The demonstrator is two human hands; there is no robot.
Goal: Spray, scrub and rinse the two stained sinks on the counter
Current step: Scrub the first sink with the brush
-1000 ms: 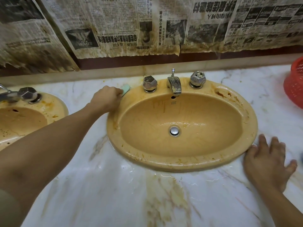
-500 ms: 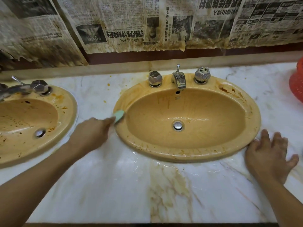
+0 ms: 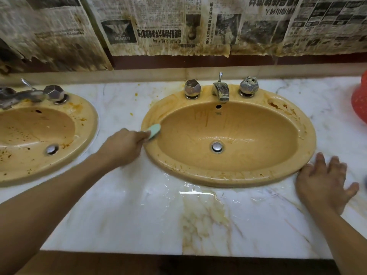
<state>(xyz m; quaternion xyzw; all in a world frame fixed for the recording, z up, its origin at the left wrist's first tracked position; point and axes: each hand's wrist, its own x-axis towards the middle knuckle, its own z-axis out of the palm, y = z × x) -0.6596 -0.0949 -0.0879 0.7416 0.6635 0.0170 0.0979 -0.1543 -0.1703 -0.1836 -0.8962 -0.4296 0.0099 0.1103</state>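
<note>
Two tan oval sinks sit in a white marble counter point(image 3: 127, 211). The right sink point(image 3: 305, 139) has brown stains on its rim and a metal faucet point(image 3: 220, 91) with two faceted knobs. The left sink point(image 3: 85, 120), partly cut off, carries rust-coloured spots. My left hand point(image 3: 122, 146) is closed on a pale green scrubber point(image 3: 154, 131), whose tip presses the right sink's left rim. My right hand point(image 3: 325, 180) lies flat, fingers spread, on the counter touching that sink's front right rim.
A red perforated basket point(image 3: 360, 100) stands at the right edge of the counter. Stained newspaper point(image 3: 178, 26) covers the wall behind. Water pools on the marble in front of the right sink. The counter's front edge runs along the bottom.
My left hand slid the scrubber from the sink's back left rim near the knob down along the left rim, then slightly back up. My right hand stayed put.
</note>
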